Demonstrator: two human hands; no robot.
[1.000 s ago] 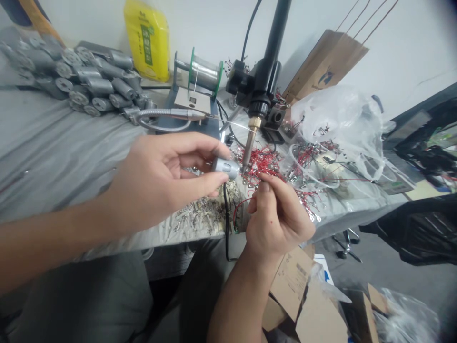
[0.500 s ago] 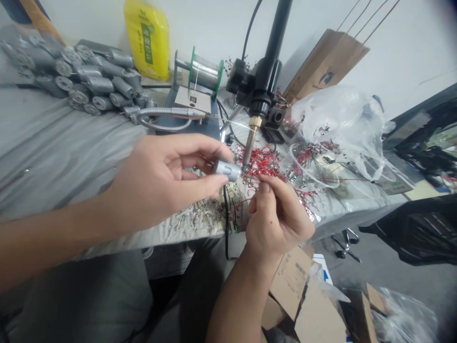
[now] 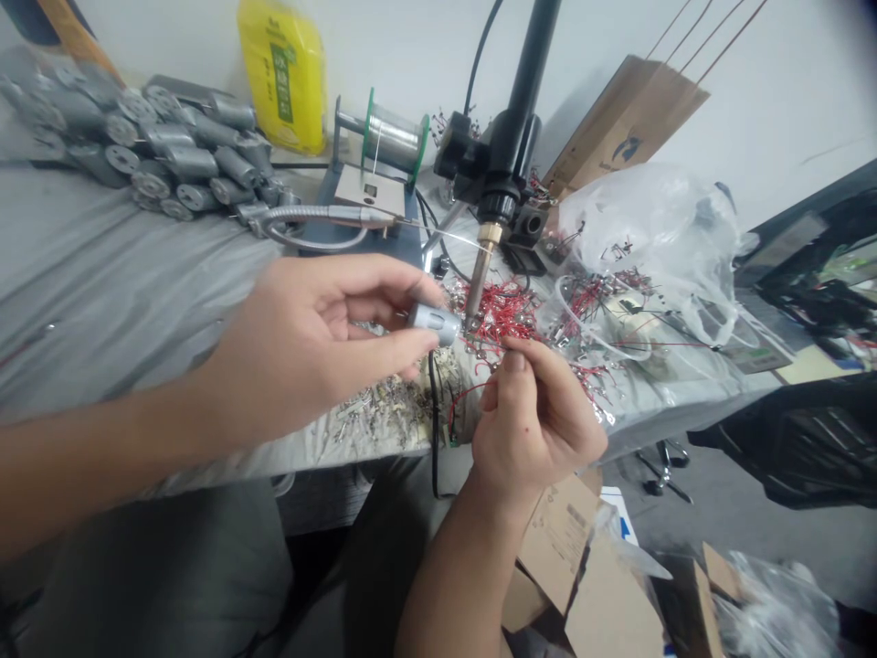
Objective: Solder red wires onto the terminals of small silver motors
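Between the thumb and fingers of my left hand (image 3: 329, 343) is a small silver motor (image 3: 438, 324), lying roughly level with its end toward the soldering iron (image 3: 476, 288). The iron's tip is right at that end; whether they touch I cannot tell. My right hand (image 3: 538, 411) pinches a thin wire (image 3: 483, 341) that runs toward the same end of the motor. A red wire (image 3: 468, 393) curves out below the right fingers. Solder wire (image 3: 452, 236) from a guide tube (image 3: 329, 216) reaches the iron's shaft.
A pile of silver motors (image 3: 178, 151) lies at the back left. Behind my hands stand a solder spool (image 3: 394, 137) and the iron's black stand (image 3: 511, 137). Red wires (image 3: 507, 311) lie heaped beneath the iron. A plastic bag (image 3: 650, 228) and paper bag (image 3: 623, 128) are at right.
My right hand has shifted slightly to the right and away from the motor. My left hand and the motor have barely moved.
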